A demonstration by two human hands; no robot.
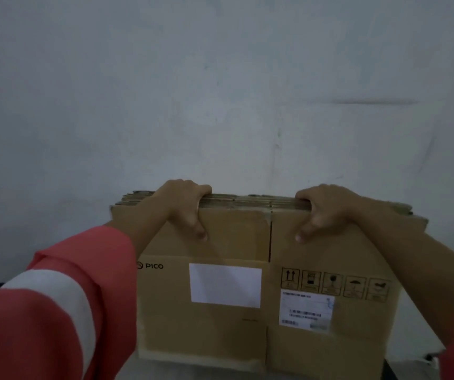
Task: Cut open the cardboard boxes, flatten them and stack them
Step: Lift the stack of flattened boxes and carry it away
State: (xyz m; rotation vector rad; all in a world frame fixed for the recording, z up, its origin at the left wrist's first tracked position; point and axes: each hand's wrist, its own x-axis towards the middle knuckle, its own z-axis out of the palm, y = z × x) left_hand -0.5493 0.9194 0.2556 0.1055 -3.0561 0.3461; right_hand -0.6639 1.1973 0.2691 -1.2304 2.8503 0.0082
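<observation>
A stack of flattened cardboard boxes (247, 242) stands on edge, its long axis running left to right and its broad brown face turned toward the camera, in front of a pale, mottled wall (220, 91). Along the stack's top, the corrugated edges of several sheets lie layered and slightly uneven. A vertical seam splits the front sheet near its middle. Left of that seam sits a blank white label (225, 286) beside a printed PICO mark. Right of it are a row of square handling symbols (335, 283) and, below them, a shipping label (306, 311) with barcodes. The left hand (184, 207) and right hand (327, 209) each clamp the stack's top edge; each grip has fingers curled over the back and the thumb pressed on the front face. A red sleeve (55, 311) with a white band covers the left arm.
</observation>
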